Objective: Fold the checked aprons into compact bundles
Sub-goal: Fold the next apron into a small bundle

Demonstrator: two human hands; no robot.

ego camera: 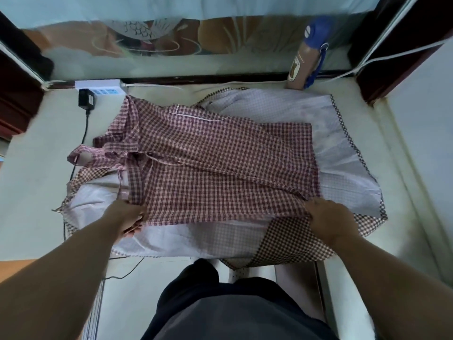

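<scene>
A red-and-white checked apron (210, 163) lies spread across the middle of the pale table (36, 182), its straps bunched at the left. It rests on top of a second, larger apron (289, 111) turned pale side up, with a checked trim along its edges. My left hand (130, 218) pinches the near left corner of the top apron. My right hand (328, 217) grips its near right corner. Both hands hold the near edge just above the lower apron.
A blue-and-brown iron (306, 62) stands upright at the back right, its white cord running right. A white power strip (100, 87) with a black adapter (85, 100) sits at the back left. A patterned wall panel rises behind the table.
</scene>
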